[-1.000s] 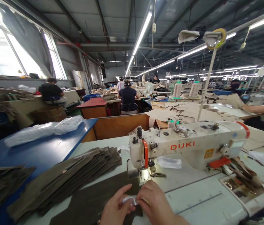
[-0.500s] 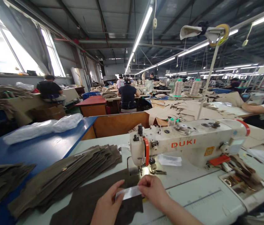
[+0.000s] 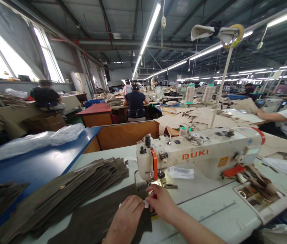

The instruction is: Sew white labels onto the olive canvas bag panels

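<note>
A short white glossy strip (image 3: 146, 204) lies mostly under my left hand (image 3: 127, 214), whose fingers are closed together over it. My right hand (image 3: 160, 202) pinches the strip's right end just in front of the sewing machine's needle area. Both hands are above a dark olive fabric panel (image 3: 92, 214), which runs up to the presser foot. The white sewing machine (image 3: 199, 152), marked DUKI, stands behind my hands with its lamp lit. How much of the strip touches the fabric is hidden by my fingers.
A stack of olive fabric pieces (image 3: 64, 195) lies left of the panel. Clear plastic (image 3: 39, 140) rests on a blue table (image 3: 64, 159). A tray (image 3: 257, 200) of small metal parts is sunk at the right. A co-worker's arm (image 3: 273, 116) reaches in from the right.
My left hand has turned over and now covers the strip, which was stretched visibly between both hands. My right hand has moved slightly toward the needle. The view has shifted a little.
</note>
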A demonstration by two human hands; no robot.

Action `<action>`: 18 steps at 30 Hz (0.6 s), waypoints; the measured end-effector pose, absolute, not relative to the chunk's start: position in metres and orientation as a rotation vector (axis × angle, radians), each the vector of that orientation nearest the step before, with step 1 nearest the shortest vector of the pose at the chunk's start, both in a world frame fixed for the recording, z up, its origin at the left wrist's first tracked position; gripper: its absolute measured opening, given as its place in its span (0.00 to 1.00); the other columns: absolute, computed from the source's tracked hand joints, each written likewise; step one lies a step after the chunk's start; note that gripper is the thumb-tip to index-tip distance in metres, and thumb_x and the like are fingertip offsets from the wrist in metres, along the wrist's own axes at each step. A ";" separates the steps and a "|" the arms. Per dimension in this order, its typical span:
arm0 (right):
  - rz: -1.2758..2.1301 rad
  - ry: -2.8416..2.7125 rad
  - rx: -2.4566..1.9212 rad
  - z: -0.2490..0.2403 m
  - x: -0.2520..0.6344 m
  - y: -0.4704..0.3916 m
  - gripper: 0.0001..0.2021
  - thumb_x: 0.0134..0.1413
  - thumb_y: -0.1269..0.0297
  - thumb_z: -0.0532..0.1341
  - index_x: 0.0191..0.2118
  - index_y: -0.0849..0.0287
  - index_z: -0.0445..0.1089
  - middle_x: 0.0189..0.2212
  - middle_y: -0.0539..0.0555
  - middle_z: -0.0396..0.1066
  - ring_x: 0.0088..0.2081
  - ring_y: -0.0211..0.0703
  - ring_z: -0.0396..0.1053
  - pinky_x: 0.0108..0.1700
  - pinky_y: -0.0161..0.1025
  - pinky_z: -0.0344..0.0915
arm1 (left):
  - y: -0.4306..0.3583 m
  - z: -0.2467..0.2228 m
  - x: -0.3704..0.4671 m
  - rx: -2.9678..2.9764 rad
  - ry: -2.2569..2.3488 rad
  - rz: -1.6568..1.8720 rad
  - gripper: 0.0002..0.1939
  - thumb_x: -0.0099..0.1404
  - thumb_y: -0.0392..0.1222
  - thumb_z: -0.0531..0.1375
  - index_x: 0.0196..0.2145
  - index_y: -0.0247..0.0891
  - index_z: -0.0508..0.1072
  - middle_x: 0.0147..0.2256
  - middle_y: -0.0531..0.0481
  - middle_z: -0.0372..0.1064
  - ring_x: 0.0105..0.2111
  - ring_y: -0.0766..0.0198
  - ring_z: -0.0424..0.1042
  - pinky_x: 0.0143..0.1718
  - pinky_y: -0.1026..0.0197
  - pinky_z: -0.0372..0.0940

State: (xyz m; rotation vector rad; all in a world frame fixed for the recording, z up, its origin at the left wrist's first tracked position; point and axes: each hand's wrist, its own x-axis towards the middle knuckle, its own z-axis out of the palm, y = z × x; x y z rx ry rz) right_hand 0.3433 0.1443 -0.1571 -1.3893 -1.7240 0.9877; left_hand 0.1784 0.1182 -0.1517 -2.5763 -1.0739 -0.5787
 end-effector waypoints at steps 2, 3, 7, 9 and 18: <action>0.904 -1.713 -1.418 -0.153 0.351 0.137 0.13 0.51 0.78 0.57 0.42 0.61 0.70 0.25 0.51 0.72 0.29 0.42 0.71 0.32 0.35 0.64 | 0.119 -0.156 0.178 -2.586 -1.142 -0.516 0.16 0.60 0.23 0.49 0.37 0.38 0.71 0.37 0.49 0.73 0.39 0.58 0.73 0.43 0.54 0.70; 0.843 -1.736 -1.412 -0.152 0.355 0.131 0.13 0.52 0.78 0.56 0.43 0.61 0.70 0.29 0.53 0.73 0.32 0.44 0.71 0.36 0.37 0.64 | 0.120 -0.157 0.178 -2.590 -1.165 -0.498 0.16 0.59 0.23 0.49 0.37 0.38 0.71 0.36 0.49 0.73 0.39 0.58 0.73 0.43 0.54 0.70; 0.528 -2.122 -1.228 -0.156 0.370 0.103 0.11 0.53 0.76 0.58 0.41 0.58 0.72 0.39 0.54 0.73 0.43 0.46 0.68 0.45 0.39 0.64 | 0.121 -0.162 0.178 -2.617 -1.194 -0.453 0.17 0.57 0.22 0.52 0.37 0.38 0.72 0.36 0.50 0.73 0.39 0.58 0.74 0.45 0.53 0.70; 0.401 -2.328 -1.132 -0.163 0.374 0.093 0.11 0.54 0.71 0.61 0.43 0.58 0.72 0.43 0.55 0.72 0.45 0.47 0.66 0.47 0.40 0.64 | 0.121 -0.163 0.177 -2.630 -1.192 -0.429 0.17 0.57 0.22 0.52 0.39 0.38 0.72 0.37 0.50 0.74 0.40 0.58 0.74 0.46 0.53 0.70; 0.128 -2.473 -0.988 -0.180 0.374 0.091 0.13 0.60 0.61 0.60 0.48 0.59 0.69 0.48 0.53 0.72 0.49 0.48 0.65 0.51 0.41 0.64 | 0.120 -0.167 0.174 -2.594 -1.115 -0.431 0.20 0.56 0.22 0.51 0.41 0.38 0.71 0.38 0.49 0.74 0.41 0.58 0.74 0.46 0.55 0.69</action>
